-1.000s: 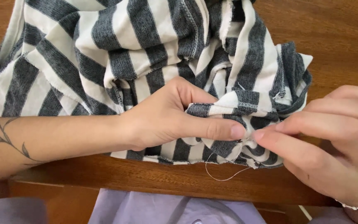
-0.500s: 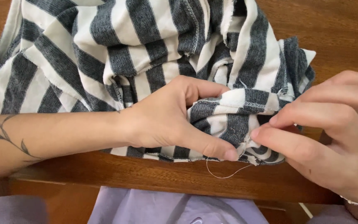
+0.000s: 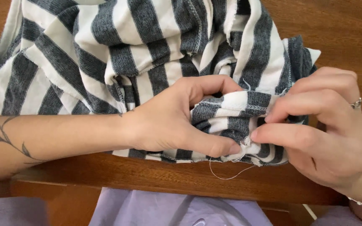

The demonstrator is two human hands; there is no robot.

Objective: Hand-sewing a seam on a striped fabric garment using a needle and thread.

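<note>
Striped garment (image 3: 105, 54), grey and white knit, lies bunched on the wooden counter (image 3: 156, 173), near edge. Left hand (image 3: 168, 121) pinches a fold at the hem, fingers closed on cloth. Right hand (image 3: 323, 125) pinches the same fold just beside it. A loose white thread (image 3: 227, 175) hangs below. Hand stitching in progress; needle not visible.

Grey-and-white striped garment (image 3: 118, 54), brown table (image 3: 156, 175)
</note>
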